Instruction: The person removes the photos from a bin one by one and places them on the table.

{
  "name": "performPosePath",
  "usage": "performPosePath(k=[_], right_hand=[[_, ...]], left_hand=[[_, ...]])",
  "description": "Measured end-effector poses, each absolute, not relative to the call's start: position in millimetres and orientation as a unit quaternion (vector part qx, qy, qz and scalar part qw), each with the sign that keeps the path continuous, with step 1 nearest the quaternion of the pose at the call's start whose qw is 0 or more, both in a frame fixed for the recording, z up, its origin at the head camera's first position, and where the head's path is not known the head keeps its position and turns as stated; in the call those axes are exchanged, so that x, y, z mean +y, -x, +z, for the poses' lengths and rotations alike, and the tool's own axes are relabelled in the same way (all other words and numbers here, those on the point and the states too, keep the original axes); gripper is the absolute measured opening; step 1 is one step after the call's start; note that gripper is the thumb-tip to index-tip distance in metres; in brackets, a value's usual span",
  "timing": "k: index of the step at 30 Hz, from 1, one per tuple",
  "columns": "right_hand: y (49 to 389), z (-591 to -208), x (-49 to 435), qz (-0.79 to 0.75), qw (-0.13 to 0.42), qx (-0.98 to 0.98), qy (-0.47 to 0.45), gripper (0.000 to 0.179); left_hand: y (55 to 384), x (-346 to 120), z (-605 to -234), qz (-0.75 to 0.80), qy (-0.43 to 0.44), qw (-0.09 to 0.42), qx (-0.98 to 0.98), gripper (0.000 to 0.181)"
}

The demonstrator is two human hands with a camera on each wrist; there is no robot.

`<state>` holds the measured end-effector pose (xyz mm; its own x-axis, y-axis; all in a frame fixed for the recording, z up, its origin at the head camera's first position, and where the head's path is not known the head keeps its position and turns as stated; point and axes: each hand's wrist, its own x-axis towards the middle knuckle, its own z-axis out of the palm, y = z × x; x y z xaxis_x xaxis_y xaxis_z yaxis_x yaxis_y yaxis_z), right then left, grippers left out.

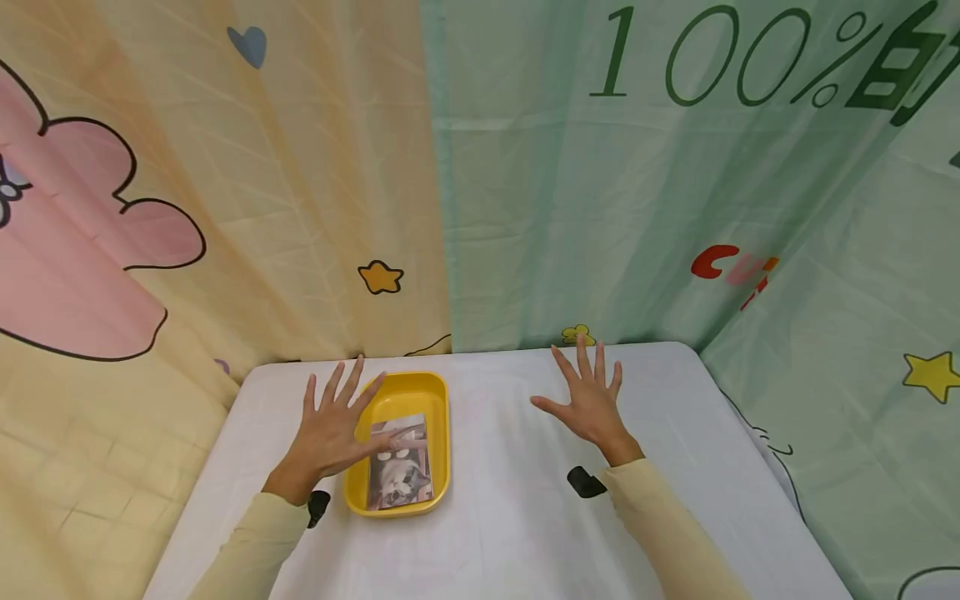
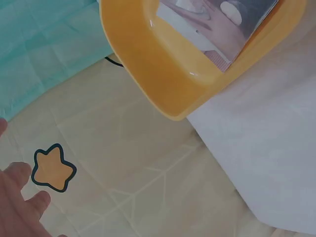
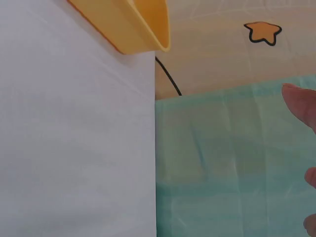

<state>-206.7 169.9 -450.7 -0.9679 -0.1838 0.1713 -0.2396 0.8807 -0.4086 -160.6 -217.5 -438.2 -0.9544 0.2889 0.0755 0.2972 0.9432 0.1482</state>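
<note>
In the head view a yellow tray [image 1: 439, 492] sits left of the middle of the table. Inside it lies a flat rectangular item with a cat picture on its face [image 1: 405, 483], perhaps a booklet or a packet. My left hand [image 1: 330, 433] hovers with fingers spread, its thumb overlapping the tray and the picture. Over to the right, my right hand [image 1: 592, 408] is held up, fingers spread wide, with nothing in it. The left wrist view shows the tray [image 2: 148, 74] and part of the pictured item [image 2: 232, 29]; only fingertips of each hand enter the wrist views.
A white cloth covers the table [image 1: 510, 533]. Behind it hangs a printed curtain [image 1: 525, 208], beige on the left and green on the right. Small black devices [image 1: 585, 482] are worn at both wrists. The tray stands near the table's far left part.
</note>
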Motion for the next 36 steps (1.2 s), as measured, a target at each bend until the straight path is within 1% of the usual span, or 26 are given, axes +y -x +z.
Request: performPosePath(k=[4, 7, 13, 18, 22, 24, 26, 29, 33, 36], right_hand=[[208, -457, 159, 0.223, 0.054, -0.967, -0.112, 0.094], [211, -463, 148, 0.228, 0.051, -0.965, -0.120, 0.095], [215, -474, 122, 0.235, 0.058, -0.960, -0.143, 0.093], [218, -483, 99, 0.248, 0.064, -0.952, -0.169, 0.087], [220, -486, 83, 0.262, 0.074, -0.942, -0.197, 0.079], [221, -488, 75, 0.274, 0.075, -0.936, -0.210, 0.075], [223, -490, 67, 0.282, 0.066, -0.932, -0.219, 0.070], [225, -496, 54, 0.289, 0.038, -0.929, -0.229, 0.064], [228, -505, 37, 0.295, 0.005, -0.922, -0.250, 0.055], [230, -511, 25, 0.297, -0.007, -0.915, -0.272, 0.049]], left_hand=[[159, -217, -444, -0.075, 0.154, 0.019, -0.985, 0.093], [157, -217, -449, -0.085, 0.151, 0.018, -0.985, 0.096], [150, -220, -463, -0.114, 0.151, 0.043, -0.981, 0.101], [145, -223, -478, -0.124, 0.156, 0.055, -0.978, 0.101], [142, -225, -487, -0.122, 0.158, 0.057, -0.978, 0.101], [140, -225, -489, -0.126, 0.157, 0.051, -0.978, 0.101], [138, -226, -493, -0.135, 0.153, 0.042, -0.978, 0.101], [135, -226, -498, -0.148, 0.142, 0.022, -0.978, 0.102], [132, -227, -506, -0.147, 0.136, 0.015, -0.980, 0.104], [131, -228, -513, -0.140, 0.132, 0.009, -0.981, 0.106]])
